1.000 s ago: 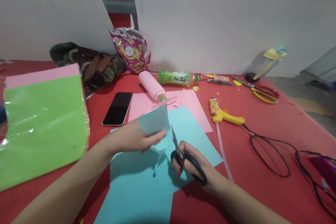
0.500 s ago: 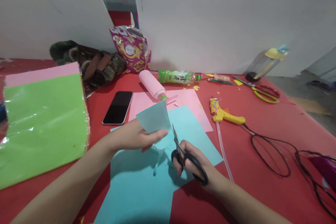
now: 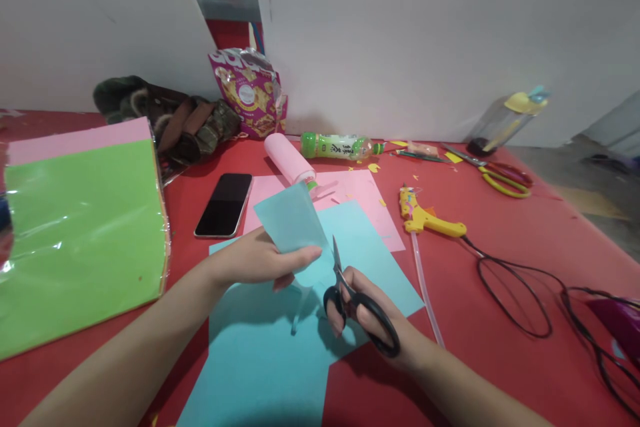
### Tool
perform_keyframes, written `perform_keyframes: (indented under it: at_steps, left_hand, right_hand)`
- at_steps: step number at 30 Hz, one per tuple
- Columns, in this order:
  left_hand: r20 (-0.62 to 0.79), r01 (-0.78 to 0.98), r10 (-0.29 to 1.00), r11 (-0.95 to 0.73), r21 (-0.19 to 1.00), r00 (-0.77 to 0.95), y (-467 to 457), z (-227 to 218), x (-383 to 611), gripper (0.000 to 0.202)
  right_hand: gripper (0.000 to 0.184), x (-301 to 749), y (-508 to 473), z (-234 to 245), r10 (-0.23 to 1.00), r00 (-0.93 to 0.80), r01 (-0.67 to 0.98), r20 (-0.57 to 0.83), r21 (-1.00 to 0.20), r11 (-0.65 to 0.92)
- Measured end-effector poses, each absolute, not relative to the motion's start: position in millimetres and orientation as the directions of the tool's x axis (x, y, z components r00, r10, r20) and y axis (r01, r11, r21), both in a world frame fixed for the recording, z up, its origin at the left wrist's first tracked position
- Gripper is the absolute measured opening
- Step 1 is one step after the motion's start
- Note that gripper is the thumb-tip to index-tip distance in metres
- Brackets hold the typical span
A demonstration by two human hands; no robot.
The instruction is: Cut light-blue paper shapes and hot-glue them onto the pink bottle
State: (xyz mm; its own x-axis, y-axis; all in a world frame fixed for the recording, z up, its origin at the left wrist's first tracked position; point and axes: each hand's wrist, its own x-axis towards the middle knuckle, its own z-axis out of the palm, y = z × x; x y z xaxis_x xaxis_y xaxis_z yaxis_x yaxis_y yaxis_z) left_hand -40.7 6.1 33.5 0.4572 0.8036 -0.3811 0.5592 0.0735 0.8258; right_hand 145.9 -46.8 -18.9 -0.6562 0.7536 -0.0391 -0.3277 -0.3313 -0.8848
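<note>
My left hand (image 3: 265,260) pinches a small piece of light blue paper (image 3: 290,217) between thumb and fingers, tilted up above the table. My right hand (image 3: 373,310) has its fingers through the black handles of a pair of scissors (image 3: 339,270). The blades point up and away, just right of the held piece; whether they touch it I cannot tell. Beneath both hands lie larger light blue sheets (image 3: 265,360), with a narrow blue offcut (image 3: 299,317) below my left hand. Part of a pink sheet (image 3: 355,187) shows from under the blue ones.
A phone (image 3: 225,205) lies left of the sheets, beside green paper in a clear sleeve (image 3: 85,240). Behind are a pink bottle (image 3: 289,159), a green-labelled bottle (image 3: 340,146) and a snack bag (image 3: 250,93). On the right sit a yellow glue gun (image 3: 430,219) with its cord and yellow-handled scissors (image 3: 505,185).
The held blue paper has tilted so more of its face shows, its top edge higher. The scissors have shifted slightly right, their handles a little wider apart.
</note>
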Motion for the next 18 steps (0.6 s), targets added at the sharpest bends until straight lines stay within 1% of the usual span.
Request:
perform_keyframes:
  at_steps: [18]
  left_hand:
    - [-0.373,0.558,0.806,0.065,0.827,0.459,7.5,30.8,-40.9,0.034]
  right_hand:
    - [0.039,146.3,-47.8,-19.8,0.766,-0.641,-0.299,-0.050,-0.903,-0.309]
